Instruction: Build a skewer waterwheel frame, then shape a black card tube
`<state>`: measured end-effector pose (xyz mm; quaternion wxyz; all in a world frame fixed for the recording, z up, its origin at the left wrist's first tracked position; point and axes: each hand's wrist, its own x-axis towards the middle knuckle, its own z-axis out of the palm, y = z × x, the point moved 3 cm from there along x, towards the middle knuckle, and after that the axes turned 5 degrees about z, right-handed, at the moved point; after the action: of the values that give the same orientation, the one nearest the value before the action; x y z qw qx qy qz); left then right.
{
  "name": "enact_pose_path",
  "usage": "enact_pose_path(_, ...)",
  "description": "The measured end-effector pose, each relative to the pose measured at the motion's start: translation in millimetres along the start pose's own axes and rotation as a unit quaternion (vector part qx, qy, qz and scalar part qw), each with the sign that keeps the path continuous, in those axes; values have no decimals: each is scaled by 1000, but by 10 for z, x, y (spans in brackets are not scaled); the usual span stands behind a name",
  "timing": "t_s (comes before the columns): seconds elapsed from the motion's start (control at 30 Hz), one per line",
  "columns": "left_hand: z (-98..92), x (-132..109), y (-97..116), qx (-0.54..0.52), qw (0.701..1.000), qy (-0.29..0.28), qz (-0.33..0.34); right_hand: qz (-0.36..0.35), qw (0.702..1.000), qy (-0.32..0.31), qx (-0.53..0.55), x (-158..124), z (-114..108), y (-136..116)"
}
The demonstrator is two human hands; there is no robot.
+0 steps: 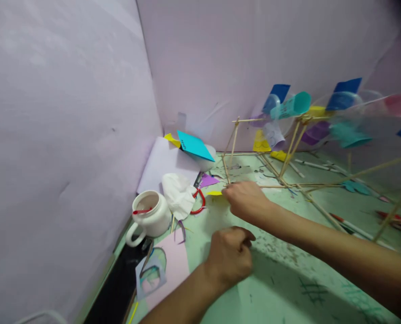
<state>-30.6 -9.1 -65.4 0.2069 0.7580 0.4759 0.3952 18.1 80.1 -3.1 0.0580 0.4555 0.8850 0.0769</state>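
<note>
My right hand is closed, its fingertips down at the near left corner of a thin wooden stick frame. What those fingers hold, if anything, is hidden. A scrap of yellow paper lies just left of them. Closer to me, my left hand is curled into a loose fist above the green table, and nothing shows in it. Plastic cups wrapped with coloured paper, such as a teal one, hang on the stick frame, with blue paper flaps among them.
On the left stand a white mug and crumpled tissue beside a red curved handle. Pink paper with cut-out scraps lies nearer. A teal card leans at the back corner. Pens lie under the frame at right.
</note>
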Motion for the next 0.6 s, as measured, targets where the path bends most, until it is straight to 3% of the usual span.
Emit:
enact_pose_path(0.1,-78,-90,333,217,961,-46,168,-13,999,-38,13,-368,150,31)
enact_pose_path(0.13,-152,-141,442,269,944,-43,187,-21,999,-37,29,-466,205,53)
enact_pose_path(0.17,-264,-205,527,310,936,-20,165,-25,998,-31,45,-552,254,83)
enact_pose_path(0.27,-682,-557,655,340,936,32,84,-11,996,5,90,-753,318,175)
enact_pose_path(0.33,-976,-903,589,366,928,60,-6,-23,989,40,137,-857,270,140)
enact_pose_path(0.37,-1118,-1092,522,399,910,81,-72,-49,982,58,172,-902,219,65)
enact_pose_path(0.4,-1251,-1287,430,429,882,94,-171,-87,972,75,207,-941,155,-54)
enact_pose_path(0.47,-1418,-1621,261,437,838,55,-322,-199,939,89,268,-996,21,-415)
enact_pose_path(0.53,-1505,-1827,162,411,815,28,-406,-313,905,79,278,-1004,-67,-863)
enact_pose_path(0.6,-1539,-1900,125,382,805,7,-453,-374,886,66,267,-938,-72,-1271)
